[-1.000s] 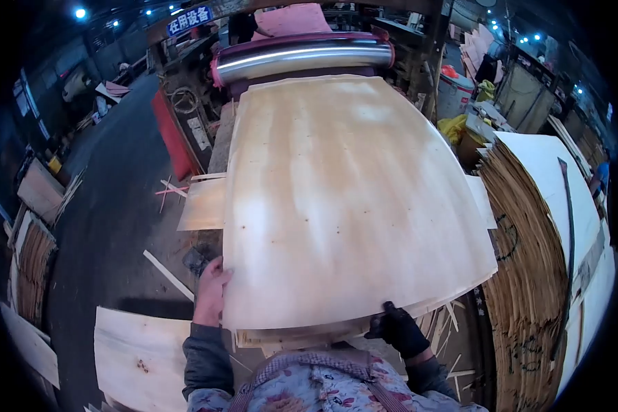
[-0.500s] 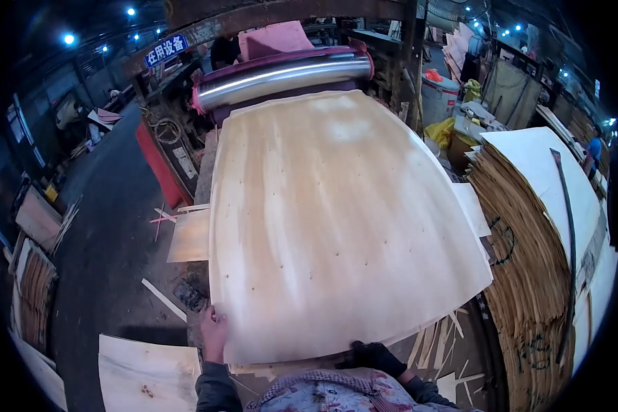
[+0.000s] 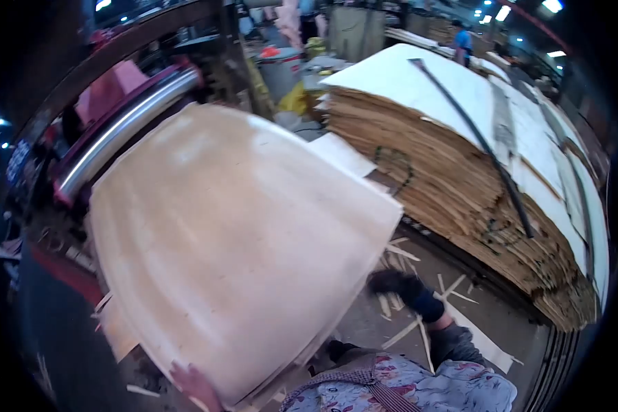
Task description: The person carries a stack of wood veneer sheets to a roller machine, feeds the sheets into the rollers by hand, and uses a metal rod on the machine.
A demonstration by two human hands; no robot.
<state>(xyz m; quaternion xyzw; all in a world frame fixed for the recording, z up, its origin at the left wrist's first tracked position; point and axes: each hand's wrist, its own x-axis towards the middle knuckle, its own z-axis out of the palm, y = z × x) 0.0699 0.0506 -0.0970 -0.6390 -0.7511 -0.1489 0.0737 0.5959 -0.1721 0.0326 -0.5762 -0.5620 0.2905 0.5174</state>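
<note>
A large pale wood veneer sheet (image 3: 233,240) lies in front of me on top of a stack, its far edge close to a shiny metal roller (image 3: 130,130). My left hand (image 3: 196,386) is bare and rests at the sheet's near left edge with its fingers stretched out over the surface. My right hand (image 3: 393,281) wears a dark glove. It is beside the sheet's right edge, above the floor scraps; its fingers are blurred, and I cannot tell whether they touch the edge.
A tall stack of veneer sheets (image 3: 419,144) stands to the right, with a long dark bar (image 3: 474,130) lying across its white top. Thin wood strips (image 3: 408,333) litter the floor between. A grey drum (image 3: 281,72) and a yellow bag (image 3: 293,100) are behind.
My view has swung to the right, so the sheet and roller appear tilted and further left. My right hand has moved from the sheet's near edge to its right side.
</note>
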